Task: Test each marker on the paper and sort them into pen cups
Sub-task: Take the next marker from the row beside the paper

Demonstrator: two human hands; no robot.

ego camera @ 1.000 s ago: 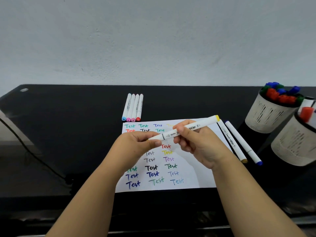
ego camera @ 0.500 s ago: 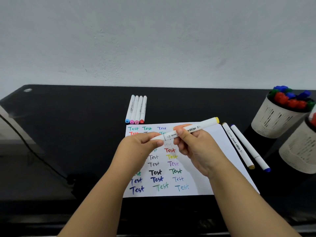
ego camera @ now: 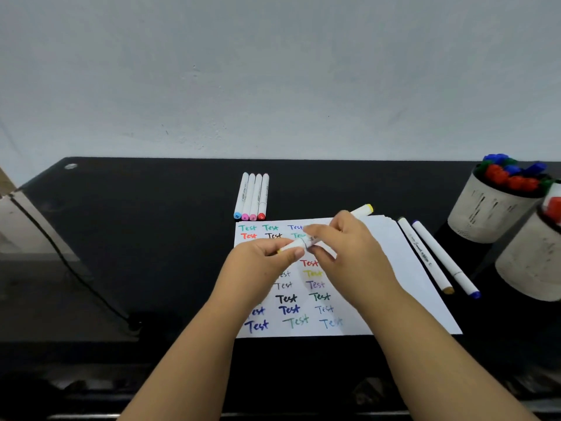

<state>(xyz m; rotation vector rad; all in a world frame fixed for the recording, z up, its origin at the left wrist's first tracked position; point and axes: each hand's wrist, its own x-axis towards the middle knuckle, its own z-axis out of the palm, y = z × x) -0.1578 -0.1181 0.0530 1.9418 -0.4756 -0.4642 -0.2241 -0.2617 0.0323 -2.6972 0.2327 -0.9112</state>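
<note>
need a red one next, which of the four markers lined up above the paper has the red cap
The rightmost marker of the row, with its red cap at the end nearest the paper. The other three have blue, pink and pink caps, left to right.

One marker [ego camera: 306, 240] in the grip; four markers [ego camera: 252, 196] beyond it; two markers [ego camera: 437, 256] right of it; two pen cups [ego camera: 485, 214]; one paper [ego camera: 394, 268].
</note>
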